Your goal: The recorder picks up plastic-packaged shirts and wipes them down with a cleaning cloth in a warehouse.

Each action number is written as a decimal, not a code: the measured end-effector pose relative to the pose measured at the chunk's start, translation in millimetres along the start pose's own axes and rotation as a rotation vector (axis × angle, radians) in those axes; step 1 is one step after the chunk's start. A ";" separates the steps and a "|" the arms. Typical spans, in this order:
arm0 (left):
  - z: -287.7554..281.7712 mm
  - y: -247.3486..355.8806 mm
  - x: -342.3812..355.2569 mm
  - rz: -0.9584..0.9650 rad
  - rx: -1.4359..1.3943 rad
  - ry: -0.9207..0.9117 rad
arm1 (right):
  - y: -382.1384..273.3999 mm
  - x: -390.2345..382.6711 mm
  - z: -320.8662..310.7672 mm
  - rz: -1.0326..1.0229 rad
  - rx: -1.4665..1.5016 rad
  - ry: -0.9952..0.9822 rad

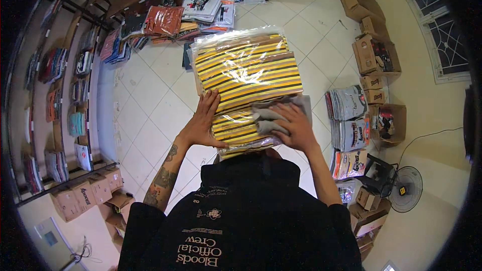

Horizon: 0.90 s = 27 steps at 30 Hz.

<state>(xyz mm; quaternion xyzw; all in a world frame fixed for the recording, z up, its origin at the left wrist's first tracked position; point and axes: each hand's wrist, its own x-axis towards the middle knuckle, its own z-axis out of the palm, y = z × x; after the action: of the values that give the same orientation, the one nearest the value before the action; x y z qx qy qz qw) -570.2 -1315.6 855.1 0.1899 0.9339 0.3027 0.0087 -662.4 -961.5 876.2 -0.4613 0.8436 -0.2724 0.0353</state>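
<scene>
In front of me is a stack of folded striped garments (251, 73) in clear plastic bags, with yellow, black and white bands. Glare shines off the plastic. My left hand (202, 120) rests on the left edge of the near bag, its thumb spread away from the fingers and nothing in its grip. A bunched grey cloth (266, 115) lies over the right part of that bag. My right hand (293, 125) is closed over this cloth and presses it against the plastic. Whatever supports the stack is mostly hidden under it.
Bagged folded clothes (163, 21) lie in piles beyond the stack, at the far left. Metal shelves (73, 80) with more clothes line the left wall. Along the right stand cardboard boxes (369, 55), stacks of bagged clothes (349, 133) and a fan (405, 189). The floor is tiled (145, 110).
</scene>
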 end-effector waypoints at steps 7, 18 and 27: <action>-0.8 3.5 0.7 -0.005 0.001 -0.002 | -1.9 -7.1 -3.3 0.071 -0.018 0.133; 4.8 -10.3 -3.2 0.033 -0.024 0.022 | -81.6 52.1 63.5 -0.300 0.151 -0.063; 0.5 -5.3 -3.9 0.017 -0.028 0.022 | -59.3 40.8 41.5 -0.215 0.118 -0.103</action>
<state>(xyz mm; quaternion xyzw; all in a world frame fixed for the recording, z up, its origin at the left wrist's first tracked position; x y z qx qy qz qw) -568.4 -1320.7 851.3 0.1943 0.9281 0.3177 -0.0013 -627.8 -1037.0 878.0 -0.5594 0.7690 -0.2997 0.0765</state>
